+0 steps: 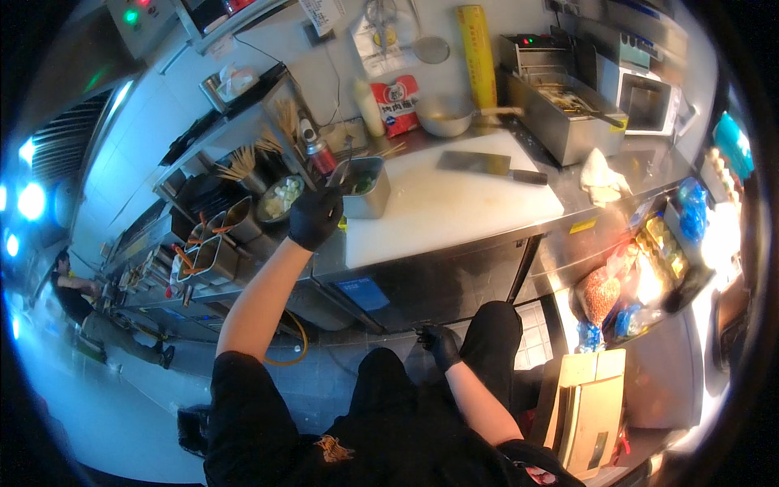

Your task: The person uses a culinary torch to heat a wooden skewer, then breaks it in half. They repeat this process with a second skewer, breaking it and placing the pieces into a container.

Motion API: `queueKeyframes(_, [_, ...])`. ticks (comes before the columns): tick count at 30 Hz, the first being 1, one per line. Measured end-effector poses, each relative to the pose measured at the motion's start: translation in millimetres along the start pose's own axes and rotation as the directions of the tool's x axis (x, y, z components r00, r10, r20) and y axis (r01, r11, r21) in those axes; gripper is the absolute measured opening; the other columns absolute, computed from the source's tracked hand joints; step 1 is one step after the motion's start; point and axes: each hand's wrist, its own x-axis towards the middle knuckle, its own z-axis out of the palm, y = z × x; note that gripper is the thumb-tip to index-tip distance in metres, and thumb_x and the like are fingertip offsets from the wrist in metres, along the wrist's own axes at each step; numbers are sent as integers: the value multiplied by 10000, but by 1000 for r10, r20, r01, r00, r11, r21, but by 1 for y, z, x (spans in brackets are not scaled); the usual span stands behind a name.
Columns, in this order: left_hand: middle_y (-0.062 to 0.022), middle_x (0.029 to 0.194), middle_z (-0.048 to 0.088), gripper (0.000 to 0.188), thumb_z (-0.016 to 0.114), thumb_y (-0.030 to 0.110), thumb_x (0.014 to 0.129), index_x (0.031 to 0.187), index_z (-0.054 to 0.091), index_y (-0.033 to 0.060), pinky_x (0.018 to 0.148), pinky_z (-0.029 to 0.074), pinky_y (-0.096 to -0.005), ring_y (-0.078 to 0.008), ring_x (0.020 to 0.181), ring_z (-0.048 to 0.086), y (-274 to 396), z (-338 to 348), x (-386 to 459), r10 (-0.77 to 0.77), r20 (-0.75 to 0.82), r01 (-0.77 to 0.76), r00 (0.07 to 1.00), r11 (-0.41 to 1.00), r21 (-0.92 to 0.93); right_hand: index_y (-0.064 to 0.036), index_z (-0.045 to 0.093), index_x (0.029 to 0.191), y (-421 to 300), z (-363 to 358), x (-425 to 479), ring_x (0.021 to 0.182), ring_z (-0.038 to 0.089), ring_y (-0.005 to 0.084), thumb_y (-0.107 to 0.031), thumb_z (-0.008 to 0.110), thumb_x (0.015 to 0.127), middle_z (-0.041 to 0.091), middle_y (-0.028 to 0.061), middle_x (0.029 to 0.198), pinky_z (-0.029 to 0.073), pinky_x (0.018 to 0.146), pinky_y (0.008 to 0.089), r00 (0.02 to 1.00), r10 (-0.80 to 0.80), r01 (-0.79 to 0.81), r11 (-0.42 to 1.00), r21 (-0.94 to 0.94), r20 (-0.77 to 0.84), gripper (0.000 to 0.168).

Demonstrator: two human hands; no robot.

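Observation:
My left hand (316,218), in a black glove, is raised at the near left corner of a metal container (372,201) with green contents. Its fingers are curled near a thin utensil that leans in the container; whether they grip it cannot be told. The container stands on the left end of a white cutting board (462,198). A cleaver (475,163) lies flat across the board's far side, its black handle to the right. My right hand (439,344), also gloved in black, hangs low by my knee with bent fingers, away from the counter.
A bowl of pale chopped food (283,198) and metal bins (213,259) stand left. Behind the board are a saucepan (446,119), a red packet (395,106) and a deep fryer (566,115). A cloth (602,176) lies right. Cardboard (587,414) leans low right. Another person (82,298) stands far left.

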Motion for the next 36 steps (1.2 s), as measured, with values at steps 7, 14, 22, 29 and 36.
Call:
queueKeyframes(7, [-126,839,668,217,595,81,843,1048,661,56,639,513,-349,-241,755,649,-1,7,-8,-380,-191,298,905,887,-353,-55,619,1067,0,0,-1,708,564,131,-231,541,881,647,39,860,415,605,252,1000,10,-10,1000,-11,-18,267])
queueKeyframes(14, [-74,910,666,225,590,100,898,1111,634,38,581,481,-231,-107,698,607,-25,1,-35,-620,-68,375,781,554,-743,-61,623,1058,1,2,-3,710,572,137,-239,547,881,648,40,856,429,628,251,999,43,-43,999,-29,-6,263])
queueKeyframes(22, [-88,1121,634,276,558,145,918,1176,613,62,765,486,-287,-146,977,576,-36,-53,-70,-847,47,361,530,175,-916,-69,622,1047,16,-5,6,738,576,145,-238,539,888,649,45,878,434,657,259,998,54,-57,984,-167,-21,246])
queueKeyframes(29, [-76,1034,611,241,539,126,928,1149,604,57,685,478,-266,-150,883,576,-57,-118,-105,-906,-116,450,408,310,-837,-96,613,1057,27,-15,17,738,562,151,-243,536,891,635,31,878,427,643,263,997,64,-73,956,-283,-44,235])
queueKeyframes(36, [-54,1026,627,299,539,243,951,1198,599,87,665,499,-285,-137,872,588,-80,-173,-204,-953,-254,73,166,269,-960,-123,618,1045,27,5,12,720,561,176,-265,533,891,623,37,853,419,613,265,985,169,-169,951,-259,-21,226])
